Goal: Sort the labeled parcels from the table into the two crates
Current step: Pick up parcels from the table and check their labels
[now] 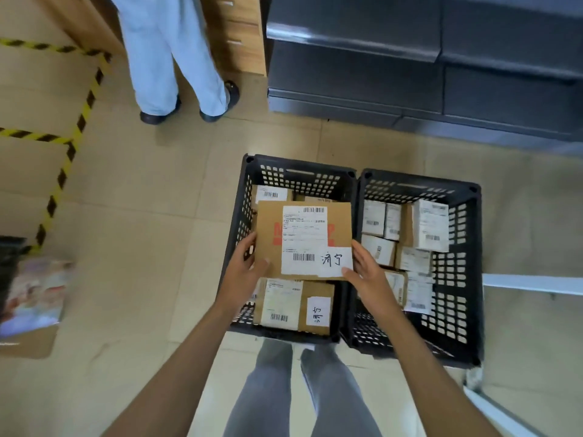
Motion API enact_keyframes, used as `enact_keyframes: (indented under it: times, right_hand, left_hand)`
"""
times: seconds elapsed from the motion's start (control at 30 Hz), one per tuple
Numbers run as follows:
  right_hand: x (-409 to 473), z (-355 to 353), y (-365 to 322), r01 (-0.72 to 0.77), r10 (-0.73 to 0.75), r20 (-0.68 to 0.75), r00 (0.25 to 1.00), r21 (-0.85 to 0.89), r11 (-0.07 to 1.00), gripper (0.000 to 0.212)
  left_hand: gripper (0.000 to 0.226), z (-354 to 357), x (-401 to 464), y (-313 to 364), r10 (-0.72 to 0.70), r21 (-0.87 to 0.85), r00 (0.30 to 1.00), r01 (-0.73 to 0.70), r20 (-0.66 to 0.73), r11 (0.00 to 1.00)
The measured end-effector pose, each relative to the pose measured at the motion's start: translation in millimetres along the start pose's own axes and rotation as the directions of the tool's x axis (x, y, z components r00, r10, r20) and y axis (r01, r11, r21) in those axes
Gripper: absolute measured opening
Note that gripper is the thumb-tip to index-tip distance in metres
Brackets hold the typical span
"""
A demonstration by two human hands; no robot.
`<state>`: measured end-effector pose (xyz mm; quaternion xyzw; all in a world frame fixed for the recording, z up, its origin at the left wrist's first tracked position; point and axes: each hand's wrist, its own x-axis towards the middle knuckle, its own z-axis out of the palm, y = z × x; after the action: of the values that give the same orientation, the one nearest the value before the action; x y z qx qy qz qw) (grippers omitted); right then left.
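Two black perforated crates stand side by side on the floor. Over the left crate (252, 171) I hold a flat brown cardboard parcel (271, 234) with a white shipping label and a handwritten tag. My left hand (244, 263) grips its left edge, my right hand (366, 269) its lower right corner. Under it in the left crate lie a similar tagged parcel (315, 291) and another labeled parcel (271, 194) at the back. The right crate (467, 247) holds several small white-labeled parcels (430, 225).
Another person's legs (176, 74) stand at the upper left by a wooden cabinet (243, 36). Dark grey shelving (410, 74) runs behind the crates. Yellow-black tape (79, 121) marks the floor at left. A table edge (530, 283) shows at right. My own legs (299, 389) are below.
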<state>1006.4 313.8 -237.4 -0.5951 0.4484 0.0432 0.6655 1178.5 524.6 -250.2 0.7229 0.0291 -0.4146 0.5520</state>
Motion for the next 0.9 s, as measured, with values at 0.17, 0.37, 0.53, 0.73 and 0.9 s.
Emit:
enact_keyframes:
  times: [0.17, 0.37, 0.53, 0.73, 0.9]
  right_hand:
    - [25, 17, 30, -0.058, 0.062, -0.046, 0.997, 0.072, 0.996, 0.063]
    - [43, 28, 55, -0.132, 0.139, -0.063, 0.988, 0.113, 0.985, 0.065]
    - [57, 32, 74, -0.2, 0.203, -0.029, 0.979, 0.083, 0.976, 0.067]
    - [76, 44, 99, -0.297, 0.297, -0.021, 0.955, -0.003, 0.955, 0.065]
    - [92, 49, 108, -0.393, 0.391, -0.067, 0.918, -0.02, 0.919, 0.073]
  left_hand:
    - [0.067, -3, 29, -36, -0.011, -0.005, 1.0, 0.011, 0.004, 1.0]
    - [0.08, -3, 62, -62, -0.026, 0.074, 0.999, 0.024, 0.028, 0.997]
    - [0.097, -4, 76, -82, -0.047, 0.203, 0.995, 0.029, 0.084, 0.979]
    - [0.101, 1, 91, -99, -0.093, 0.376, 0.984, 0.029, 0.152, 0.926]
    - [0.107, 4, 108, -113, -0.152, 0.516, 0.965, 0.02, 0.214, 0.856]
